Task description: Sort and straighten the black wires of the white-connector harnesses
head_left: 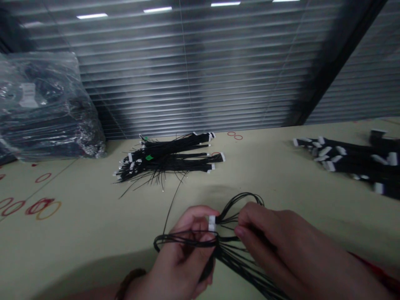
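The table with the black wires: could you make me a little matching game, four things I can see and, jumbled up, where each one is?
Things
1. Nearest white connectors
2. Clear plastic bag
3. Larger green tag
4. Slatted blinds

Places
A. On the middle pile of black wires
B. Upright behind the table
C. In the fingers of the left hand
D. On the table, at the far left

Right pairs: 1-C, 2-D, 3-A, 4-B
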`<action>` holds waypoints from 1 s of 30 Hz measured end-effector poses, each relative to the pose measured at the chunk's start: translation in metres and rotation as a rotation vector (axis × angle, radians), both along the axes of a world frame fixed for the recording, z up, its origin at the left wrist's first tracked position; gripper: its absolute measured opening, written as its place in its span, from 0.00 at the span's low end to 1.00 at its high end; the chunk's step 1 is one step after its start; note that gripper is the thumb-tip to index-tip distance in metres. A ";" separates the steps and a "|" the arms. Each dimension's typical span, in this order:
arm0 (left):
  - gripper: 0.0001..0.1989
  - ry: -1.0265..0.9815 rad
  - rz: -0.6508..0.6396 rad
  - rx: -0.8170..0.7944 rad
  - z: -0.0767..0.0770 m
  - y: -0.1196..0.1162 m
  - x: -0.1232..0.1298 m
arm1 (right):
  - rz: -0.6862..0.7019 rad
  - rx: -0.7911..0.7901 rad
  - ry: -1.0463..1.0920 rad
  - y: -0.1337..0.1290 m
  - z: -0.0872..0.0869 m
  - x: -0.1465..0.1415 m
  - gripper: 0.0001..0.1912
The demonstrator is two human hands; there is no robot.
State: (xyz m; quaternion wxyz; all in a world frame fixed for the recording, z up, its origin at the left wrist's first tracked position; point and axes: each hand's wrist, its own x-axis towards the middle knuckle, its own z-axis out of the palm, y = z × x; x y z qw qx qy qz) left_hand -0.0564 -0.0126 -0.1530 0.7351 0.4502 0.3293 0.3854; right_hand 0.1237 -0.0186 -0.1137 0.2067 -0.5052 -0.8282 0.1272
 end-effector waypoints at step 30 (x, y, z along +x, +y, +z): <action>0.11 -0.067 -0.095 -0.032 0.000 -0.004 -0.003 | -0.049 0.288 -0.274 0.079 -0.016 0.044 0.21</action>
